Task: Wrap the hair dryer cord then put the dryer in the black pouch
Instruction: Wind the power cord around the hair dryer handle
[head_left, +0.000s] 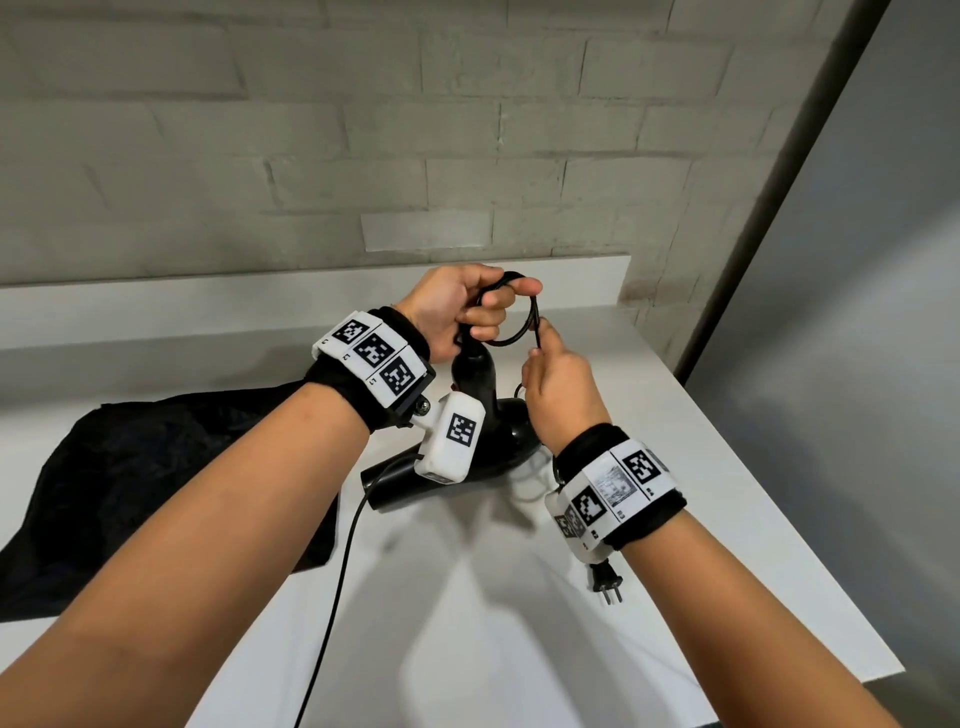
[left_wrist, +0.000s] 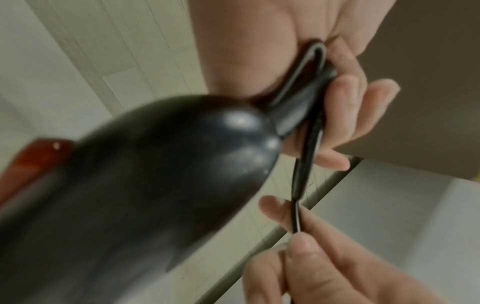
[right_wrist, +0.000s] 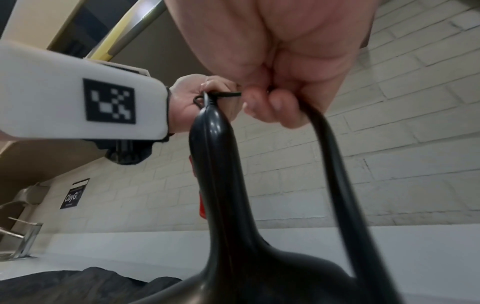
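Note:
The black hair dryer stands on the white counter with its handle pointing up. My left hand grips loops of the black cord at the top of the handle. Just to the right, my right hand pinches the cord between thumb and fingers, and the cord runs down from it. The plug lies on the counter under my right wrist. The black pouch lies flat at the left, partly under my left forearm.
A tiled wall rises behind the counter's raised back ledge. The counter's right edge drops off beside a grey panel. A thin black cable trails from my left wrist camera toward the front edge.

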